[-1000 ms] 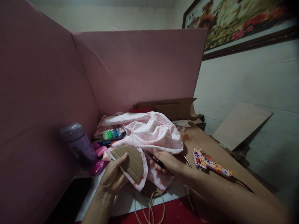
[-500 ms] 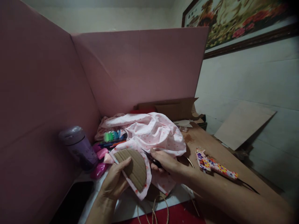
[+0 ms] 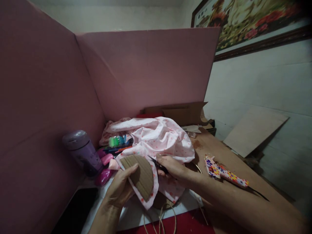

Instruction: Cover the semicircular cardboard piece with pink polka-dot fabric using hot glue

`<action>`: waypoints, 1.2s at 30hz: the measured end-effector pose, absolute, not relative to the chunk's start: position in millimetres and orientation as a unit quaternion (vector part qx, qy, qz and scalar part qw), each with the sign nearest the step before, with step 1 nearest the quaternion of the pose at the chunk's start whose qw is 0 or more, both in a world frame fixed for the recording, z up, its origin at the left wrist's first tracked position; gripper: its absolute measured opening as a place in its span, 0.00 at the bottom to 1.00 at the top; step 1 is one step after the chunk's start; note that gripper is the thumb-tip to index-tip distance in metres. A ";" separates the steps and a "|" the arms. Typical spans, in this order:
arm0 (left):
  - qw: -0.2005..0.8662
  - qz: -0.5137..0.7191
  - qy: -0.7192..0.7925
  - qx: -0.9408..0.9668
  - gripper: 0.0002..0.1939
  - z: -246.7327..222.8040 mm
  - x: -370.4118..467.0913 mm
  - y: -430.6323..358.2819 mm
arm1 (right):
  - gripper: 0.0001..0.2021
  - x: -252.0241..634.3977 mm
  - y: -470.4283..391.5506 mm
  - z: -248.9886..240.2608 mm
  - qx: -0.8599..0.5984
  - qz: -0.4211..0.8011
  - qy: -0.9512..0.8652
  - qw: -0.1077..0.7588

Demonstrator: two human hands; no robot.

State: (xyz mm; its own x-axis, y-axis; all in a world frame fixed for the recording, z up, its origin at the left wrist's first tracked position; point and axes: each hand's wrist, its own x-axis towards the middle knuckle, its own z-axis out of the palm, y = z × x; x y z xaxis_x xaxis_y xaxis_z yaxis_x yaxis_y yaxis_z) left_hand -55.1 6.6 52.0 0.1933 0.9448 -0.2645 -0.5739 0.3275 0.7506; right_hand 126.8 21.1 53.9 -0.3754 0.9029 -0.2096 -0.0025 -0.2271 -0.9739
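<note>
My left hand (image 3: 120, 188) pinches a half-round piece of cardboard (image 3: 138, 177) together with the pink spotted fabric (image 3: 152, 198) beneath it, thumb on top. The fabric shows as a margin around the curved edge. Closed around dark-handled scissors (image 3: 159, 166), my right hand (image 3: 172, 169) holds the blades at the fabric, close to the cardboard's upper right curve. The rest of the cloth (image 3: 163, 139) lies bunched behind both hands. Under them, another cardboard piece (image 3: 162, 201) is partly covered by a fabric flap.
A purple bottle (image 3: 84, 152) stands left, near pink packets (image 3: 103, 177) and a dark flat object (image 3: 75, 211). Twine (image 3: 161, 222) loops at the front over red material. To the right lies a flower-patterned glue gun (image 3: 224, 172) with a cord. Pink panels (image 3: 151, 68) rise behind.
Both hands, the cardboard and the scissors stay almost in place. The whole view has shifted very slightly.
</note>
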 end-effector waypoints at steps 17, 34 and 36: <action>0.744 0.487 0.350 0.294 0.12 47.0 -56.5 7.2 | 0.26 120.1 20.7 63.4 -0.400 0.655 -0.536 0.350; 0.736 0.488 0.353 0.307 0.11 49.8 -56.6 5.7 | 0.27 118.6 24.3 46.6 -0.356 0.641 -0.545 0.408; 0.737 0.487 0.354 0.309 0.11 49.5 -56.8 5.9 | 0.28 119.0 26.2 46.6 -0.346 0.640 -0.558 0.400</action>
